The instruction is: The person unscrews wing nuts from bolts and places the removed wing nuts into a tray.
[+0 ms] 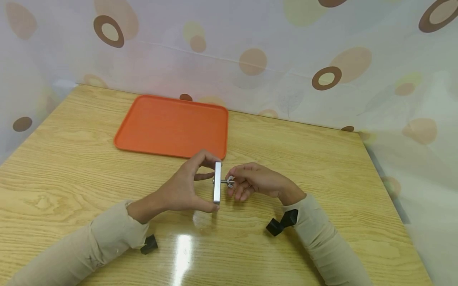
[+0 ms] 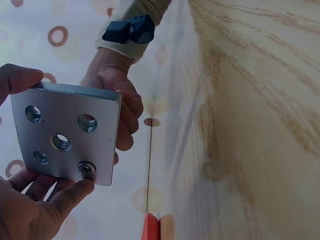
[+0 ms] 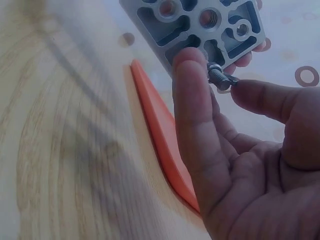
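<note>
My left hand (image 1: 181, 190) grips a square metal plate (image 1: 217, 182) by its edges, holding it on edge above the table. In the left wrist view the flat face has several holes, one threaded in the centre, and a socket bolt head (image 2: 87, 169) sits in a corner hole with a left fingertip against it. The ribbed back face shows in the right wrist view, where the bolt's threaded shank (image 3: 219, 78) sticks out. On that shank my right hand (image 1: 260, 180) pinches a small wing nut (image 1: 230, 182) between thumb and index finger.
An orange tray (image 1: 175, 127) lies at the back left of the wooden table (image 1: 304, 159), beyond my left hand. A patterned wall covering (image 1: 229, 51) rises along the back and right edges. Black devices (image 1: 282, 223) are strapped at both wrists.
</note>
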`<state>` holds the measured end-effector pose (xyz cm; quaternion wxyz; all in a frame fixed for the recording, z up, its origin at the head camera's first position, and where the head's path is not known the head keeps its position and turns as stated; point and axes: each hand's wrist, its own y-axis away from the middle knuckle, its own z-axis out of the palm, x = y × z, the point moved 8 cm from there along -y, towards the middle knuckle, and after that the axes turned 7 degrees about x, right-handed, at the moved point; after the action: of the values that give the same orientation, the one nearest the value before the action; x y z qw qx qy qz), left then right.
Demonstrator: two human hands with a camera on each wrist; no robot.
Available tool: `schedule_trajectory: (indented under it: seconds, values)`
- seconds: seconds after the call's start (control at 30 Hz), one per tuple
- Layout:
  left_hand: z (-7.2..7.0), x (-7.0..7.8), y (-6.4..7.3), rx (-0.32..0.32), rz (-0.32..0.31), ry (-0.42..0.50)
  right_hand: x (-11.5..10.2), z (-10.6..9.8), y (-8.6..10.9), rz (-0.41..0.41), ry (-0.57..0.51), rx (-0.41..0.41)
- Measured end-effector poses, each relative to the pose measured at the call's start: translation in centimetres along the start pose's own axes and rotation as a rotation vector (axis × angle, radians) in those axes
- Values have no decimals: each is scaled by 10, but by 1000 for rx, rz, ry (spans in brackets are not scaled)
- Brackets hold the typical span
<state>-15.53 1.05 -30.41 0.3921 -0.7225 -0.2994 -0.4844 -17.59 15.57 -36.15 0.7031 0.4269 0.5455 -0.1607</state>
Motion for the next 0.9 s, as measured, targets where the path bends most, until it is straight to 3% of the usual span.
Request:
schedule_trajectory:
  seconds: [0.9]
  values:
    - [0, -1, 1, 3, -2, 8, -6, -1, -1, -124, 42, -23]
